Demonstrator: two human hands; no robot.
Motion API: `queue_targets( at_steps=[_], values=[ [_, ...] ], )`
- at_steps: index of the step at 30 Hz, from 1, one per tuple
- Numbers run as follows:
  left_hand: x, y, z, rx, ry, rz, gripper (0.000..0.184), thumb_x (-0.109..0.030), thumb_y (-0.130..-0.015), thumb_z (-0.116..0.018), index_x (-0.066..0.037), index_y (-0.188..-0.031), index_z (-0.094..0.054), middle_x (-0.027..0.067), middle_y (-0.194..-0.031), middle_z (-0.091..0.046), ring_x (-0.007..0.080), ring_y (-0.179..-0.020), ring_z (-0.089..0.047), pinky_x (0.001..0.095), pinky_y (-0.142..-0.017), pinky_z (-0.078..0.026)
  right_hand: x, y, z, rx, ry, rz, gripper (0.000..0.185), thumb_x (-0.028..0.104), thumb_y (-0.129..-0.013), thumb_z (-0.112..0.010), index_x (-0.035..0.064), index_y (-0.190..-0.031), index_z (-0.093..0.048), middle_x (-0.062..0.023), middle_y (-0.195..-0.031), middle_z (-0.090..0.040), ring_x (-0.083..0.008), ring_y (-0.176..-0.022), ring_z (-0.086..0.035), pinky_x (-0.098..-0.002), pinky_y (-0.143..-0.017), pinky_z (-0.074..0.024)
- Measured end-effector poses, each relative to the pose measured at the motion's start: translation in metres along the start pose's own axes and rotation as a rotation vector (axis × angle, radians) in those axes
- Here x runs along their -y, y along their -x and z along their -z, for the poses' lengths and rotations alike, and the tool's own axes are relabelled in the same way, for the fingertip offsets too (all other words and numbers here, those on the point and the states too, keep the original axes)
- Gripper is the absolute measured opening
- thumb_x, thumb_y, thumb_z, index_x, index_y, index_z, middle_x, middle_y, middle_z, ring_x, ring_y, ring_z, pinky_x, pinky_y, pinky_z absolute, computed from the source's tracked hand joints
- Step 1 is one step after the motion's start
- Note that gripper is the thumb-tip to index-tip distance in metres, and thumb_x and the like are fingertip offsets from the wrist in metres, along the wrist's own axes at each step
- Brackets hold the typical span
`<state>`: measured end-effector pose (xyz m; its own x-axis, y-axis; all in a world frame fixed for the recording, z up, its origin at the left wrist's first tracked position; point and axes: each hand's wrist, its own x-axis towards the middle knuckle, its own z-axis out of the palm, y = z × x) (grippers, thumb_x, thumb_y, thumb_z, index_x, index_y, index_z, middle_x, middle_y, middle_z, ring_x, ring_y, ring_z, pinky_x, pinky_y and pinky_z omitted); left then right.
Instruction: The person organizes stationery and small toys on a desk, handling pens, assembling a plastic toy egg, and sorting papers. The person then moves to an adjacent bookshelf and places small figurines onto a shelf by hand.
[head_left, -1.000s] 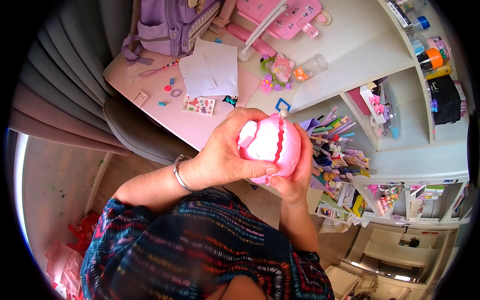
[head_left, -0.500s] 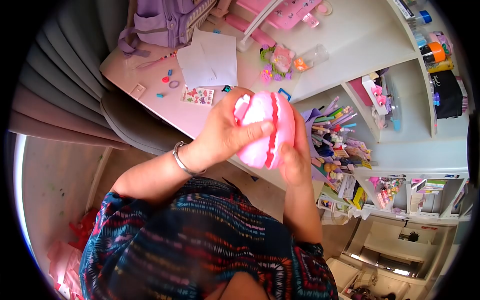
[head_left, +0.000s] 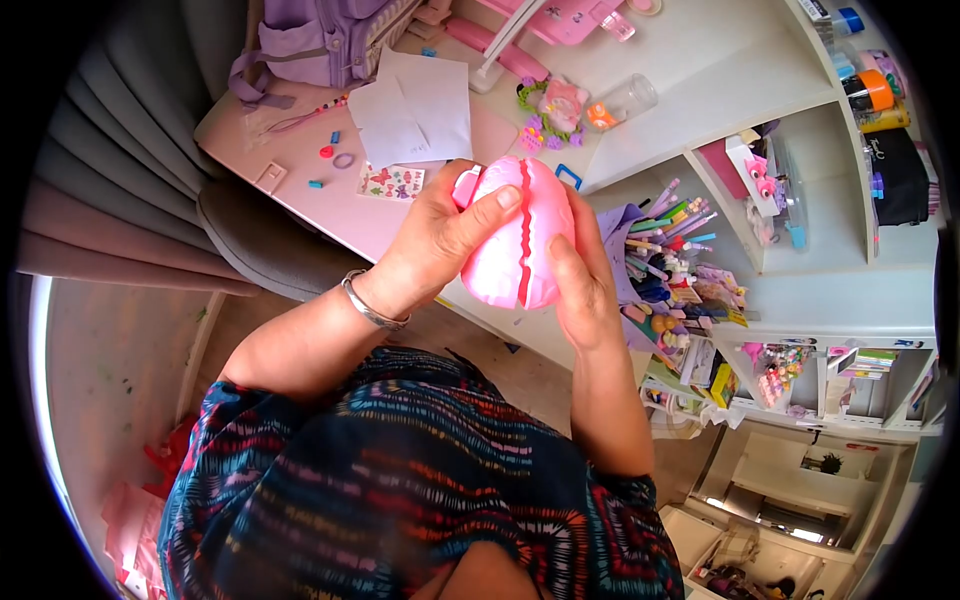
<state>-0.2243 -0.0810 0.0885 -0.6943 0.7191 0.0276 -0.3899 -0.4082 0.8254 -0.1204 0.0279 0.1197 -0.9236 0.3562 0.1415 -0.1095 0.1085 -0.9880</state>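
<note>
A round pink macaron-shaped case (head_left: 500,265) with a wavy red band around its middle is held up in front of my body. My left hand (head_left: 435,235) grips its left half, thumb laid across the pink shell. On the other side, my right hand (head_left: 584,290) clasps the right half with the thumb on the near face; most of its fingers are hidden behind. A small pink tab (head_left: 466,188) sticks out by the left fingers. The two halves lie close together along the red band.
Behind the hands, the pink desk (head_left: 300,195) carries white paper (head_left: 415,110), a sticker sheet (head_left: 391,182), small trinkets and a purple backpack (head_left: 320,45). At right, a purple holder full of pens (head_left: 665,230) stands by white shelves. A dark chair (head_left: 260,240) is at left.
Both hands have lifted the macaron-shaped case slightly up and left in view. It has turned a little, and its red band looks thinner. Both hands still hold it.
</note>
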Motion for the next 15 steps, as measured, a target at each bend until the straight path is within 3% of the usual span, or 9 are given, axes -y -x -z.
queue_targets(
  at_steps=[15],
  values=[
    [0.0015,-0.0072,-0.0030,-0.059,-0.078,-0.061,0.042,-0.033,-0.080,-0.065,0.001,-0.097,-0.049,0.0062,-0.083,-0.056,0.0105,-0.072,-0.054,0.0236,-0.062,-0.046,-0.0051,-0.0026,-0.0050,-0.032,0.212,0.145,0.069,0.039,-0.085,-0.054,-0.0056,-0.130,-0.026,-0.0190,-0.124,-0.041,-0.0248,-0.114,-0.042,-0.0337,-0.096,-0.0337]
  ],
)
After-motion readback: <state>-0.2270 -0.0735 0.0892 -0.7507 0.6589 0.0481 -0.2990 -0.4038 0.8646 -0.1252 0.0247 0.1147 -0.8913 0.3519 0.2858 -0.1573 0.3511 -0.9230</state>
